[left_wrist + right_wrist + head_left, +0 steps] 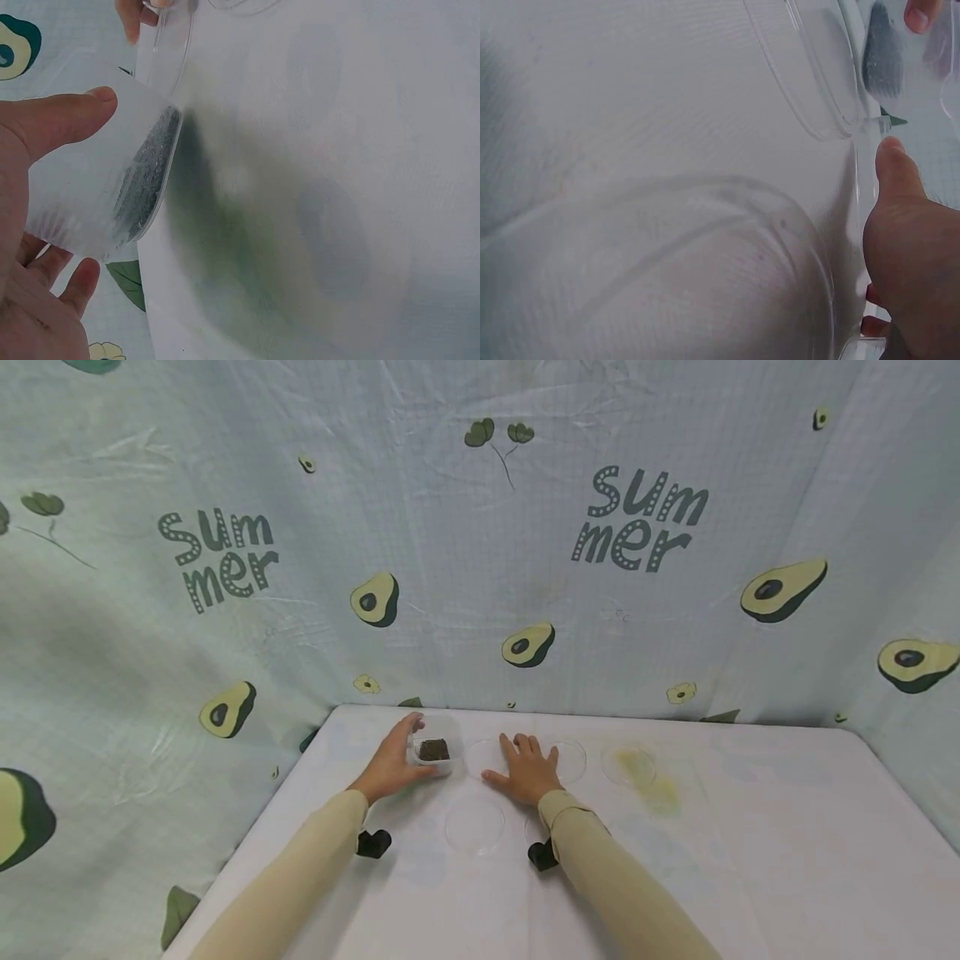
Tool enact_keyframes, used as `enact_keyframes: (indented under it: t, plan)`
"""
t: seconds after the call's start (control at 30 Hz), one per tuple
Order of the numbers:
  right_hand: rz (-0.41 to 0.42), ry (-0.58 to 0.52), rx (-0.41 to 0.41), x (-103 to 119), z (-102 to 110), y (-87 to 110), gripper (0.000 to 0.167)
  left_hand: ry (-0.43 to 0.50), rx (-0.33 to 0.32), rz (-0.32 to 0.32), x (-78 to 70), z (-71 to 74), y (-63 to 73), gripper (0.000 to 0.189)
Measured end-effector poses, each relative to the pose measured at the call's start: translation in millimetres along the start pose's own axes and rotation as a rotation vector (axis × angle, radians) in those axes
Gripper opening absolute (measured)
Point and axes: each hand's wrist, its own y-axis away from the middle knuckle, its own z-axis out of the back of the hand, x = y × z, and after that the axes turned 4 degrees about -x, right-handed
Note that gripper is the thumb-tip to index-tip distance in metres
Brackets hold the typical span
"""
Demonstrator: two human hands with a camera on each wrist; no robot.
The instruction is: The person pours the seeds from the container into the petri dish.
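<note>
My left hand (392, 765) grips a clear plastic container (450, 767) at the far left part of the table, thumb on one side and fingers on the other. Dark crumbly material (433, 750) lies inside; in the left wrist view the container (82, 172) is tilted and apart from the table. My right hand (529, 774) is spread with straight fingers among flat, clear round dishes. One round dish (480, 760) is beside its fingertips, between the hands. Another (573, 762) is just right of it. Whether its fingers touch a dish cannot be told.
Nearer me lies another clear round dish (475, 825), with one more partly hidden by the right wrist. Farther right is a round dish (628, 766) over a yellowish print on the white table (787, 835). A patterned cloth (450, 527) hangs behind the table.
</note>
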Motion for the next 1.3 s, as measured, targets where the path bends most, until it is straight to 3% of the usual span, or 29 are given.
enact_keyframes:
  t: [0.43, 0.93, 1.1, 1.3]
  plan:
    - [-0.008, 0.009, 0.013, -2.0, -5.2, 0.6, 0.081, -0.013, -0.017, -0.014, -2.5, -3.6, -2.8, 0.096]
    - [0.026, -0.023, -0.051, -5.2, -2.0, 2.7, 0.083, -0.086, -0.064, -0.049, -10.5, -5.8, -7.6, 0.093]
    - [0.009, -0.02, -0.005, -1.7, 2.8, 4.3, 0.08, -0.105, -0.062, -0.039, -11.0, -5.6, -8.4, 0.094]
    - [0.009, 0.011, -0.019, -5.7, -6.0, -2.0, 0.082, -0.123, -0.073, -0.055, -12.7, -5.3, -11.2, 0.092]
